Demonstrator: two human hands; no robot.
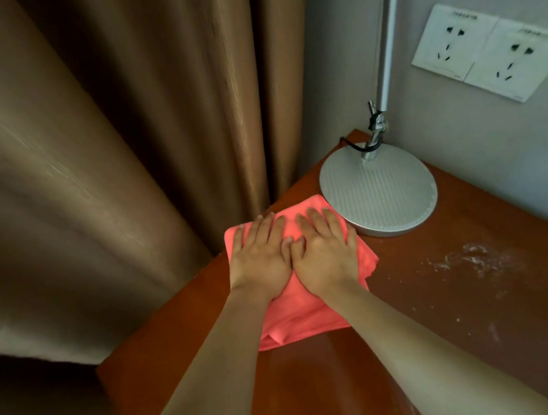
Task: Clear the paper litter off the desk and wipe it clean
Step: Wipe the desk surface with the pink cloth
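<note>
A folded pink cloth (300, 321) lies flat on the reddish-brown desk (420, 344), near its far left corner. My left hand (260, 259) and my right hand (324, 252) rest side by side on the cloth, palms down, fingers spread and pressing it to the desk top. White powdery smears (472, 260) mark the desk to the right of the cloth. No paper litter shows on the visible part of the desk.
A silver desk lamp with a round base (379, 191) stands just right of the cloth, almost touching it, its pole rising along the wall. Brown curtains (119, 140) hang past the desk's left edge. Two white wall sockets (488, 50) sit on the grey wall.
</note>
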